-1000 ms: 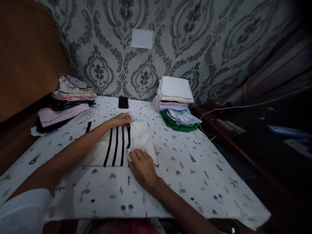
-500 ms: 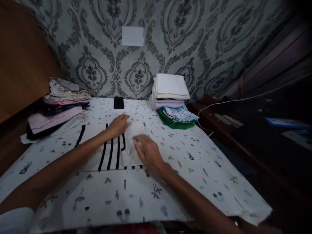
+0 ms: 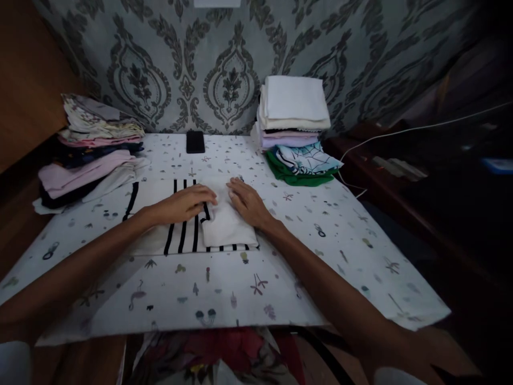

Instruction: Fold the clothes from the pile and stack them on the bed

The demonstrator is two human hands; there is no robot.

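Observation:
A white garment with black stripes (image 3: 154, 240) lies partly folded in the middle of the table, its right part turned inward as a plain white flap. My left hand (image 3: 190, 203) rests over the stripes with its fingers stretched to the right, the tips at the flap's left edge. On the flap's right side lies my right hand (image 3: 248, 203), fingers extended and pointing away from me. Neither hand grips the cloth. Part of the garment's left side is hidden under my left forearm.
Folded clothes form a stack (image 3: 94, 155) at the far left and another stack (image 3: 296, 107) at the back right. A black phone (image 3: 195, 142) lies near the wall. Beyond the table's right edge runs a white cable (image 3: 401, 130). More cloth (image 3: 216, 347) shows below the front edge.
The view has tipped downward. My right hand has gone from pinching fingers at the flap to lying on it, farther from me. The flap now spreads wider to the right.

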